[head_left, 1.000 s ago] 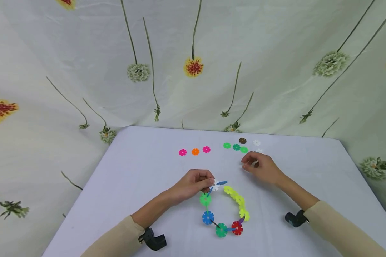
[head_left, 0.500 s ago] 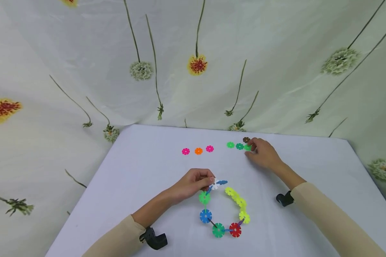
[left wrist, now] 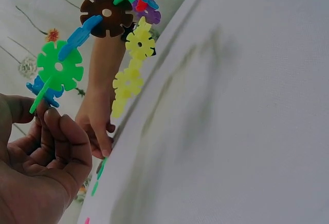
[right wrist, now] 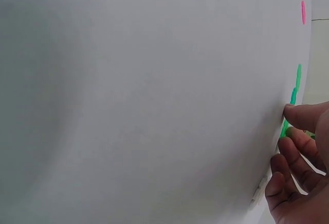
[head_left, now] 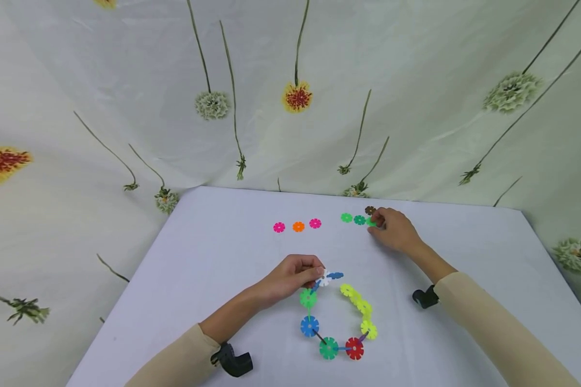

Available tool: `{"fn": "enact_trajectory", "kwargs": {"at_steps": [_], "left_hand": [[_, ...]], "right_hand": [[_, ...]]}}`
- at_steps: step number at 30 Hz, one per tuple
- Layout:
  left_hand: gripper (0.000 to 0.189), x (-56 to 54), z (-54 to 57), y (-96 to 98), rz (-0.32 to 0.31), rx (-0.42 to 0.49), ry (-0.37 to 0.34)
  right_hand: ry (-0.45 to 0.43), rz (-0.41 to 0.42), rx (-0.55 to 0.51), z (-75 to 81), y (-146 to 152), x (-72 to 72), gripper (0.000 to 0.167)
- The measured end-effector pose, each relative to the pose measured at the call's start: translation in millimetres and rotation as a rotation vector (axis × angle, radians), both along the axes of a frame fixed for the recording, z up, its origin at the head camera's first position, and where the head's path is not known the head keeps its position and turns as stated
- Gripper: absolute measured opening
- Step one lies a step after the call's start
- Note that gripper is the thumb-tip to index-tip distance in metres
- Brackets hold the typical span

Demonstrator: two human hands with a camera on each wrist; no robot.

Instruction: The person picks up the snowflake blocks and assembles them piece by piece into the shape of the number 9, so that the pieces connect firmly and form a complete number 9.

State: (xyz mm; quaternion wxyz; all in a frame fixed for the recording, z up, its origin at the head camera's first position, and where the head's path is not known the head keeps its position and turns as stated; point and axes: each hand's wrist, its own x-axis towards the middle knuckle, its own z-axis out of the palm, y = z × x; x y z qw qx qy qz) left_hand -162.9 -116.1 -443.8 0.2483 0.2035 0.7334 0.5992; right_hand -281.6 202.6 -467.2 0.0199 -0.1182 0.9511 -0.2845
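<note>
My left hand pinches the white interlocking disc near one end of a curved chain of notched plastic discs. A blue disc juts from that white one. The chain runs down through green, blue and red discs, then up to a run of yellow discs. A gap separates the two ends. In the left wrist view the chain hangs above the cloth, its brown disc facing the camera. Far back, my right hand has thumb and fingertips on either side of a light green disc.
Beside the right hand lie a brown disc, a teal disc and another green disc. Two pink discs and an orange disc form a row further left. The white table ends at a flower-printed curtain.
My right hand has moved back to the light green disc, with its fingers now around it. The left hand still holds the chain in nearly the same spot. The head view has shifted slightly.
</note>
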Motion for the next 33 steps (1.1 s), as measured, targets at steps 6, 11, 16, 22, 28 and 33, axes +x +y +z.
{"fn": "enact_trajectory", "kwargs": {"at_steps": [6, 11, 16, 22, 28, 33], "left_hand": [[0.022, 0.5, 0.1, 0.7, 0.007, -0.006, 0.001], [0.021, -0.1, -0.7, 1.0, 0.015, -0.013, -0.017], [0.022, -0.2, -2.1, 1.0, 0.017, -0.013, -0.017], [0.021, -0.3, -2.9, 1.7, 0.019, -0.010, -0.013], [0.023, 0.7, -1.3, 0.6, 0.027, -0.004, -0.018], [0.023, 1.2, -1.4, -2.2, 0.040, -0.009, -0.023]], "right_hand": [[0.005, -0.005, 0.001, -0.6, 0.8, 0.4, 0.024], [0.024, -0.010, 0.006, -1.7, 1.7, 0.5, 0.019], [0.028, -0.012, 0.007, -3.3, 1.9, 0.2, 0.013], [0.020, -0.002, -0.017, -0.4, -0.2, 1.0, 0.015], [-0.006, 0.007, -0.049, -0.4, -0.7, -0.5, 0.022], [-0.006, 0.037, -0.070, -2.6, -0.3, 2.1, 0.030]]}}
